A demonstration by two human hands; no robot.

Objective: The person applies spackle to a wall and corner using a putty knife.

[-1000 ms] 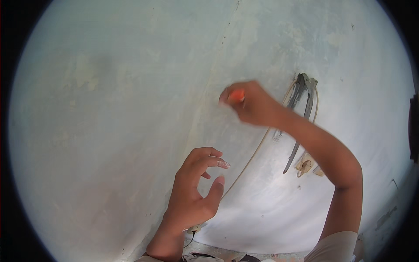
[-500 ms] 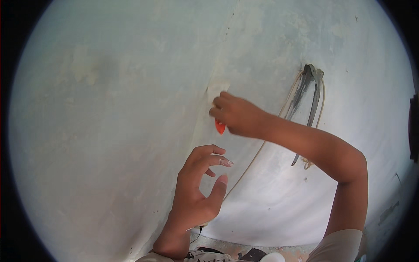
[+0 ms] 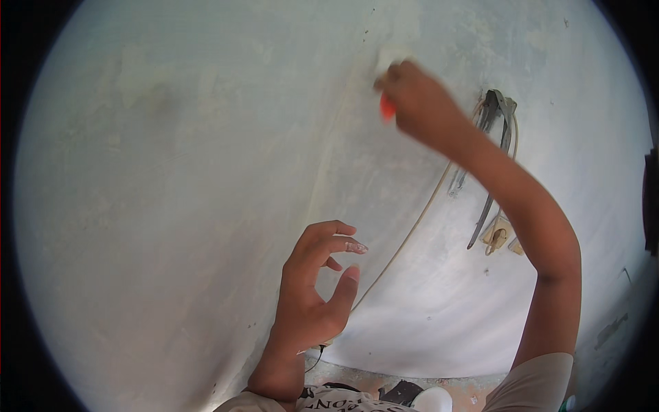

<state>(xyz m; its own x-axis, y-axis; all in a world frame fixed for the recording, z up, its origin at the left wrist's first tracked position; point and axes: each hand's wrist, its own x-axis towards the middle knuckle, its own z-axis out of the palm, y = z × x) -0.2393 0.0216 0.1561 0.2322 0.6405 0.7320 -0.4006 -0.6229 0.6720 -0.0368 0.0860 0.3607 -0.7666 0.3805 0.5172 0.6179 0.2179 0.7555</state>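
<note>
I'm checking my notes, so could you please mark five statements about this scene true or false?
1. The right hand holds a red-orange object. True.
2. The left hand has whitish smears on a finger. True.
3. The left hand is clenched into a tight fist. False: it is open, loosely curled.
4. A plug sits in the wall socket. True.
5. The left hand is the higher one in the picture. False: the right hand is.

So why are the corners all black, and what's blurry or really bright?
In the head view, the fisheye lens likely leaves the corners black; in the head view, the right hand and its orange thing look blurred, while the left hand looks sharper; in the head view, the wall glows palest low down, right of that sharper hand.
</note>
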